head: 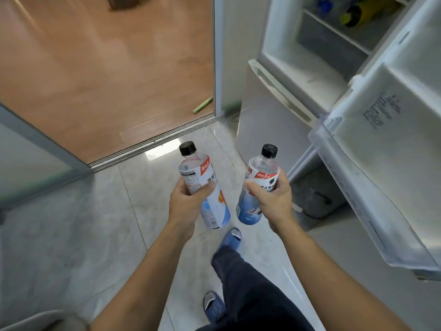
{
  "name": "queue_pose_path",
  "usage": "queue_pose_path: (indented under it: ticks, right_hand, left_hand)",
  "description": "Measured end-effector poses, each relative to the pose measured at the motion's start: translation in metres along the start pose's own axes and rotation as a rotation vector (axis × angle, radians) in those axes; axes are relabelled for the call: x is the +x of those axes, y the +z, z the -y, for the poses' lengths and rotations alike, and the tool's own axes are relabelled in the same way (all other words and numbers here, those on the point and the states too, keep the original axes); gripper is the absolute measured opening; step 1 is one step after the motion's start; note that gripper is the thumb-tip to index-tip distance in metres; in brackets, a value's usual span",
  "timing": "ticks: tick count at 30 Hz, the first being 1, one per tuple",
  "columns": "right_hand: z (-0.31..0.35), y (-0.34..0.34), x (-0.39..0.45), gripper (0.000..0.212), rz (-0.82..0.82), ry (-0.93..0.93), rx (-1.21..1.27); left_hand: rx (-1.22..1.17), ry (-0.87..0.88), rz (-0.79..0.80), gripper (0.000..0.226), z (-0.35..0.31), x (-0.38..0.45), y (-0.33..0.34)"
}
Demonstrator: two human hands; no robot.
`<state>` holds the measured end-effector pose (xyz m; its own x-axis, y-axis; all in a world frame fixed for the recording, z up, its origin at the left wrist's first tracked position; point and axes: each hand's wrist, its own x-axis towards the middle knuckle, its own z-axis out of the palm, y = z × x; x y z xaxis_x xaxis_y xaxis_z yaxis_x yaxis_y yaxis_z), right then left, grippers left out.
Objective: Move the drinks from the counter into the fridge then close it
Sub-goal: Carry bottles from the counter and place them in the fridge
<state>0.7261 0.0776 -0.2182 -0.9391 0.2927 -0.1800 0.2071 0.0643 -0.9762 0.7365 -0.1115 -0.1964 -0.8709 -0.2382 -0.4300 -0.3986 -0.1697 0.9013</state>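
Two drink bottles are gripped upright, fingers wrapped mid-body: left hand (188, 201), left bottle (205, 187); right hand (274, 199), right bottle (259, 185). The open fridge (310, 56) lies ahead-right of the right bottle, nearer it.

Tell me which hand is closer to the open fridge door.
Right. The right hand, holding a bottle, is just left of the fridge door; the left hand with its bottle is farther left.
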Motion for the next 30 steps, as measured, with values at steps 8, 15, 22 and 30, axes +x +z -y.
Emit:
queue_pose_path:
  ticks: [8, 15, 22, 30]
  right_hand:
    - [0.016, 0.058, 0.127, 0.054, -0.053, 0.008, 0.072]
    - [0.052, 0.065, 0.239, 0.052, -0.117, 0.013, 0.097]
    - [0.068, 0.044, 0.308, 0.051, -0.346, 0.039, 0.059]
    - [0.08, 0.031, 0.37, 0.053, -0.694, 0.07, -0.005]
  left_hand:
    - [0.077, 0.025, 0.043, 0.043, -0.071, 0.127, 0.036]
    - [0.105, 0.041, 0.157, 0.036, -0.139, 0.236, 0.095]
    - [0.192, 0.007, 0.372, 0.036, -0.158, 0.318, 0.163]
    - [0.264, 0.028, 0.707, 0.057, -0.192, 0.41, 0.25]
